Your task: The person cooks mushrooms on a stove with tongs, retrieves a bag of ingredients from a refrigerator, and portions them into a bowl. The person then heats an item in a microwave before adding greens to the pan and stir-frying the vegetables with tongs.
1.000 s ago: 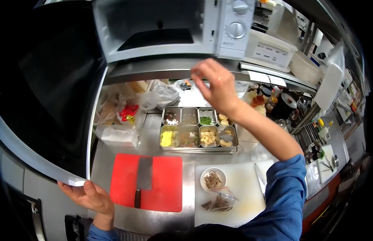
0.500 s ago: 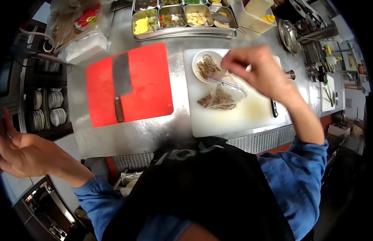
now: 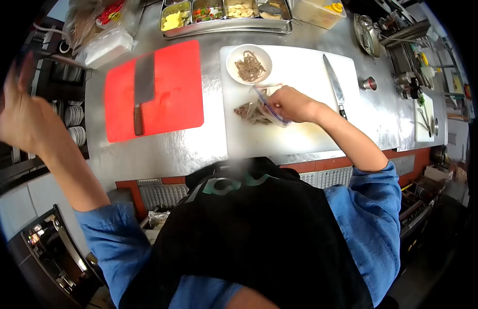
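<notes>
My right hand (image 3: 294,104) is at the mouth of a clear zip bag (image 3: 272,109), fingers curled together on its edge. Whether the fingertips also pinch some of the contents is hidden. Brownish thin strips (image 3: 247,112) fill the lower part of the bag, which lies on a white cutting board (image 3: 295,141). Just beyond the bag, a white bowl (image 3: 231,66) holds more of these brownish strips (image 3: 250,67). Off to the far left, my left hand (image 3: 23,118) is raised in the air away from the counter, fingers stretched and slightly blurred, holding nothing visible.
A cleaver (image 3: 144,80) lies on a red cutting board (image 3: 179,98) at left. On the white board's right side rests a long knife (image 3: 333,80), beside a small metal cup (image 3: 369,83). Metal ingredient pans (image 3: 226,30) and a plastic tub (image 3: 318,15) stand at the back.
My right hand has come down from above the bowl to the bag's mouth. My left hand has risen, its fingers pointing up. The view has shifted, uncovering the long knife.
</notes>
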Demonstrator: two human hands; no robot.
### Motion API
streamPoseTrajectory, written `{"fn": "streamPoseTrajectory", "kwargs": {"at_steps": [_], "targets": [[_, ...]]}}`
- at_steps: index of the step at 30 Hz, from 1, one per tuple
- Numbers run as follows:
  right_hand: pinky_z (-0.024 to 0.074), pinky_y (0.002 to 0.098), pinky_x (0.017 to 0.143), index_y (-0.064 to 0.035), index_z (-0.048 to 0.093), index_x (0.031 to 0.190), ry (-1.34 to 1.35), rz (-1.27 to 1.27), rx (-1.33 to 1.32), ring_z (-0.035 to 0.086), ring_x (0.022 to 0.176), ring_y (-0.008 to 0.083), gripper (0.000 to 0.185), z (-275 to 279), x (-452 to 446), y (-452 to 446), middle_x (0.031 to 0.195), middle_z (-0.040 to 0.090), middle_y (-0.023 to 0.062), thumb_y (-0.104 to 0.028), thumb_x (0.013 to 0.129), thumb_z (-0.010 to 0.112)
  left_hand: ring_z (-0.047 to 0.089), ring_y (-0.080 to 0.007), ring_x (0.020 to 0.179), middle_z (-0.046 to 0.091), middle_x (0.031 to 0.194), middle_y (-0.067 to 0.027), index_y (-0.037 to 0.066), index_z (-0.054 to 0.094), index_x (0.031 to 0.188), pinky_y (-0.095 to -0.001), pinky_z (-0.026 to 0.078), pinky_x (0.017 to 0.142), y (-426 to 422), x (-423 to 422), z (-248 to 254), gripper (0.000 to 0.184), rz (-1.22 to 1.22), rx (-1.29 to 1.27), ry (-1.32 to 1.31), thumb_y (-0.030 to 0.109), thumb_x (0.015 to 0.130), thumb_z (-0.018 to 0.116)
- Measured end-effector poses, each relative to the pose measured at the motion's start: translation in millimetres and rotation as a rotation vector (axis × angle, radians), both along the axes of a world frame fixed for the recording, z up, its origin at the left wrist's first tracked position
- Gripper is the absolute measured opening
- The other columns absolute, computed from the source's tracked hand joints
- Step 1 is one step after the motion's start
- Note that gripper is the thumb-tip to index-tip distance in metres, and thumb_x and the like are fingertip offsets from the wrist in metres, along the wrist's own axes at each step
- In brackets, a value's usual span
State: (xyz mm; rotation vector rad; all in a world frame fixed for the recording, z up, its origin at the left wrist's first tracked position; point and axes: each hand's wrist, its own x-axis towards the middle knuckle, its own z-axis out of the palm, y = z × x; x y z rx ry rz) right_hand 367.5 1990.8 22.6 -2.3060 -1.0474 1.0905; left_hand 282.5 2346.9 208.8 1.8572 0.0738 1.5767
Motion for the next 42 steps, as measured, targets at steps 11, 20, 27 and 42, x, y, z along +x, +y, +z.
{"fn": "streamPoseTrajectory", "kwargs": {"at_steps": [11,20,27,42], "targets": [[0.0493,0.0391,0.064,-0.0024,0.056,0.093,-0.453,0.069,-0.244,0.061,0.072,0.0311,0.020,-62,-2,14,0.075,0.061,0.0165,-0.009,0.074,0.051,0.048,-0.0238,0.099,0.048,0.111,-0.0126,0.003,0.035,0.122,-0.0336,0.044,0.081,-83,12,8,0.048,-0.426,0.033,0.212,0.019,0.083,0.058],[0.0478,0.0395,0.068,-0.0033,0.055,0.082,-0.458,0.161,-0.014,0.059,0.076,0.0311,0.011,-56,-6,17,0.081,0.058,0.0155,-0.005,0.072,0.051,0.055,-0.0126,0.089,0.060,0.095,-0.0074,0.000,0.057,0.101,-0.0255,0.046,0.073,-87,20,-103,0.025,-0.277,-0.342,0.449,0.008,0.078,0.063],[0.0474,0.0364,0.064,-0.0030,0.057,0.077,-0.652,0.103,0.233,0.058,0.074,0.0300,0.008,-6,-12,-2,0.079,0.058,0.0122,-0.001,0.070,0.055,0.054,-0.0088,0.088,0.061,0.095,-0.0040,0.004,0.058,0.103,-0.0211,0.043,0.069,-92,10,-141,0.025,-0.307,-0.422,0.719,0.010,0.079,0.063],[0.0484,0.0300,0.063,-0.0014,0.062,0.094,-0.527,-0.291,0.370,0.062,0.070,0.0242,0.019,-6,64,38,0.084,0.063,0.0145,-0.007,0.076,0.060,0.058,-0.0170,0.086,0.063,0.093,-0.0090,0.001,0.060,0.095,-0.0281,0.045,0.070,-111,12,-202,0.027,-0.446,-0.370,1.081,0.016,0.073,0.066]]}}
